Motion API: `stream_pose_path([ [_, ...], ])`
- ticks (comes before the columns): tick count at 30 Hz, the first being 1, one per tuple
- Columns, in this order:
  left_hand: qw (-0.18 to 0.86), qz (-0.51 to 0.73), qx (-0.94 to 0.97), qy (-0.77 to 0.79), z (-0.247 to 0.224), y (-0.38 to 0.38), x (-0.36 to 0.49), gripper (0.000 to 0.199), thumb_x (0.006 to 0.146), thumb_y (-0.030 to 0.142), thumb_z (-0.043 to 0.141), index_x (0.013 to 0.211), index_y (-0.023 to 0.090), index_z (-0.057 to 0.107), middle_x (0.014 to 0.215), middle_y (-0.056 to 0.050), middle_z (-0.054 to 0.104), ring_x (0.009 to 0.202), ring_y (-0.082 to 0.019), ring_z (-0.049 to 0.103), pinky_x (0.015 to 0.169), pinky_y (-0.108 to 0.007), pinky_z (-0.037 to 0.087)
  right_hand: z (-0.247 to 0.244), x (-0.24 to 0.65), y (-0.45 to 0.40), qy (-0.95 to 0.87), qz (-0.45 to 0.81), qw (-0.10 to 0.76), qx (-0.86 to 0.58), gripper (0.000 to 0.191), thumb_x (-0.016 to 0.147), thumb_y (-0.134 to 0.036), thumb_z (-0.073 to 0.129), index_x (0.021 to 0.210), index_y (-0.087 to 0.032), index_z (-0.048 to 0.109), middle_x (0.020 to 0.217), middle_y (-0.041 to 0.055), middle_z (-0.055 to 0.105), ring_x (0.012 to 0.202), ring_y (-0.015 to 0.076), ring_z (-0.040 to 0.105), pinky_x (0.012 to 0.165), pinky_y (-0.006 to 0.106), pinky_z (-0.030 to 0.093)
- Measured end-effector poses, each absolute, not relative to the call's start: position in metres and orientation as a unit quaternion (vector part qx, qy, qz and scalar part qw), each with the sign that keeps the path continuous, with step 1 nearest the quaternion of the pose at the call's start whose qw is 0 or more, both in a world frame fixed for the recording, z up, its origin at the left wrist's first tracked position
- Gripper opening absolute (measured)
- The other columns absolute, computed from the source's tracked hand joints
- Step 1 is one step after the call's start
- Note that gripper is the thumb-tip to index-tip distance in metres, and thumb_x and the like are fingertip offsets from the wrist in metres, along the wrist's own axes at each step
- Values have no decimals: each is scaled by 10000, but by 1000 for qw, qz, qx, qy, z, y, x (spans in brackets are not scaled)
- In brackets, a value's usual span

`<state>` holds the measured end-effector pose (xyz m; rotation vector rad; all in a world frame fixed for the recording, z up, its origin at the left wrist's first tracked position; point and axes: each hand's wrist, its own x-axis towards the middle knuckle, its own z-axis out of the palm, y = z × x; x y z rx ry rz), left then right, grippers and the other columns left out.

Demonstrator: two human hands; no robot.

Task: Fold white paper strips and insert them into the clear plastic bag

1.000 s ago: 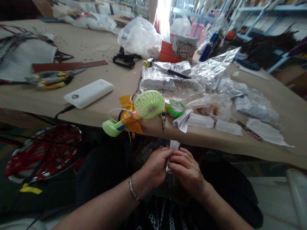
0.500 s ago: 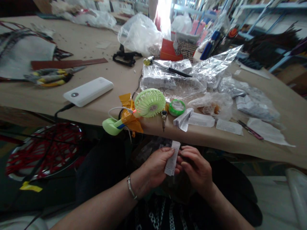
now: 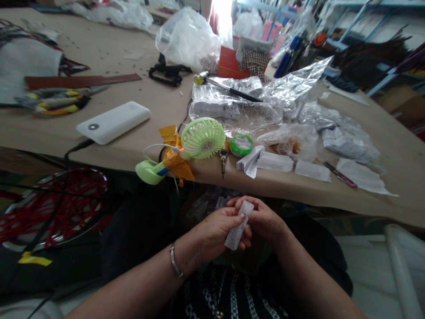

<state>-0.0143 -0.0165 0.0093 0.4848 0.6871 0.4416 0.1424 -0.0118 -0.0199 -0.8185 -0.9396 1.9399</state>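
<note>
A narrow white printed label (image 3: pixel 236 234) is held over my lap, below the table edge. My left hand (image 3: pixel 217 232) is closed on it, the thumb pressing its printed face. My right hand (image 3: pixel 264 217) pinches the label's upper right side, its fingers bent behind the strip. On the table edge in front lie a folded stack of labels (image 3: pixel 249 163), a printed strip (image 3: pixel 275 161) and a single label (image 3: pixel 312 171). A tool like a soldering iron (image 3: pixel 223 164) points its metal tip toward me beside a round green tin (image 3: pixel 241 145).
A green handheld fan (image 3: pixel 203 138) is taped at the table edge, left of the labels. Farther left are a white power bank (image 3: pixel 114 122) and pliers (image 3: pixel 56 101). A small hammer (image 3: pixel 229 88) rests on plastic-wrapped label bundles (image 3: pixel 212 110). A pink-handled cutter (image 3: pixel 340 175) lies right.
My right hand has moved left and closed on the label's upper side. The label has tilted further to the right at its top. The view has shifted slightly.
</note>
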Motion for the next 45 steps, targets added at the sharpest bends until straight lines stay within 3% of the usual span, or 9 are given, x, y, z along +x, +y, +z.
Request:
stream_pose_path([
  [3,883,206,241,347,7,-16,-13,223,786,327,595,814,107,572,593,-28,586,472,-104,555,457,-204,423,-21,141,-11,-387,769,394,-321,245,636,-294,739,822,-171,637,1075,68,613,926,190,609,802,318,494],
  [6,876,220,240,355,5,-15,-13,231,772,339,610,821,116,574,586,-9,570,454,-98,542,443,-203,406,-19,141,-13,-435,723,391,-367,290,703,-306,687,964,-200,618,1055,60,627,857,177,628,744,310,516],
  [13,862,253,227,375,5,-12,-15,176,752,287,622,806,123,589,593,-10,579,473,-96,548,462,-204,403,-4,140,-27,-696,313,393,-513,415,829,-299,556,1233,-223,499,1174,91,552,1073,224,537,943,379,431],
  [19,850,269,239,385,8,-14,-13,122,762,226,583,819,120,596,618,-17,585,478,-93,542,459,-200,393,-3,136,-32,-747,214,353,-521,360,857,-275,505,1209,-201,522,1143,105,555,1056,228,544,903,363,463],
  [23,847,281,232,386,7,-14,-15,126,781,251,572,782,125,574,607,-7,564,484,-93,545,463,-199,400,-4,133,-31,-689,278,401,-537,367,844,-284,529,1205,-216,515,1107,88,589,1022,218,567,907,371,459],
  [26,852,289,235,369,9,-15,-16,158,803,281,554,763,128,557,602,-2,548,481,-91,542,458,-196,407,-8,135,-26,-573,443,437,-532,350,817,-333,575,1149,-229,542,1011,52,636,860,180,622,778,319,514],
  [33,876,249,258,321,12,-18,-20,194,819,320,544,850,130,562,604,-6,558,481,-93,550,455,-187,423,-19,144,-12,-419,785,343,-301,484,693,-403,692,1108,-180,585,810,32,669,582,133,611,596,271,509],
  [38,888,217,268,303,6,-20,-24,213,818,338,546,831,126,546,595,-14,579,486,-101,564,468,-192,437,-19,142,-6,-379,807,369,-262,276,634,-260,748,884,-170,674,1140,74,598,973,194,592,836,297,471],
  [45,896,186,282,287,2,-18,-25,223,811,337,551,827,115,551,618,-33,597,509,-115,587,502,-214,446,-18,144,0,-394,817,339,-249,272,598,-249,764,852,-181,691,1139,54,580,1031,201,556,869,295,455],
])
